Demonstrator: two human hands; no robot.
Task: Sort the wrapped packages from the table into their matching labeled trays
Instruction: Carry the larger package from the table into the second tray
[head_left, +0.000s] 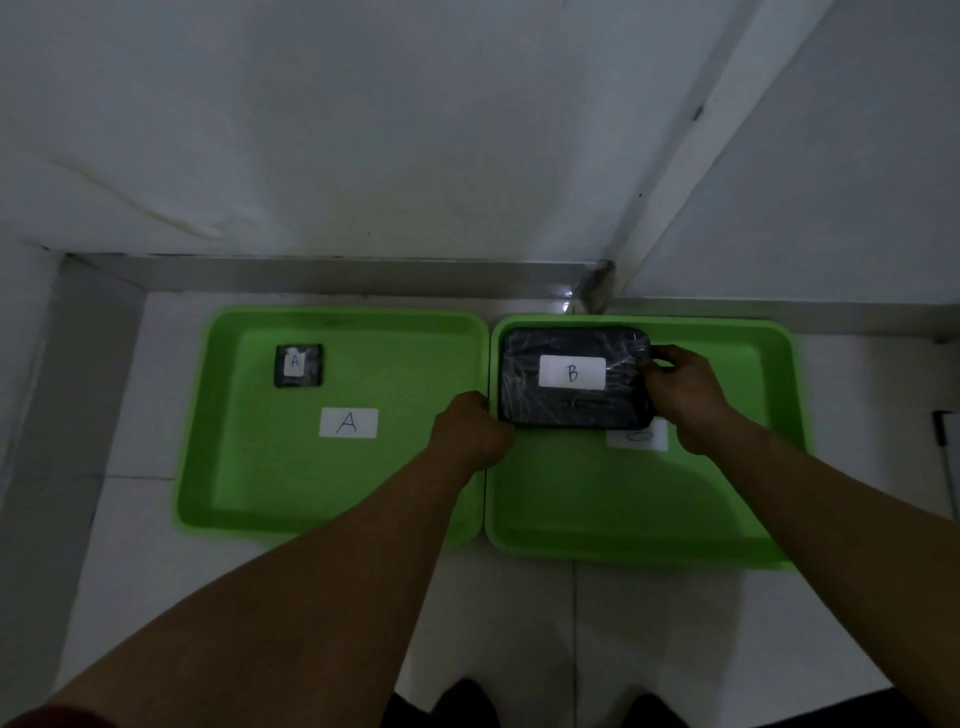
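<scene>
Two green trays lie side by side on the white floor. The left tray (244, 467) carries a white label "A" and holds a small dark wrapped package (298, 366) marked "A" in its far left corner. In the far left part of the right tray (623, 509) sits a large dark wrapped package (524, 395) with a white "B" label. My left hand (470, 428) grips its near left corner and my right hand (685, 389) grips its right end. The package partly hides the right tray's own label (638, 438).
A grey ledge (337, 273) and white walls stand just behind the trays. White tiled floor runs in front of the trays, with my dark shoes (457, 701) at the bottom edge. A thin dark object (943, 431) lies at the far right.
</scene>
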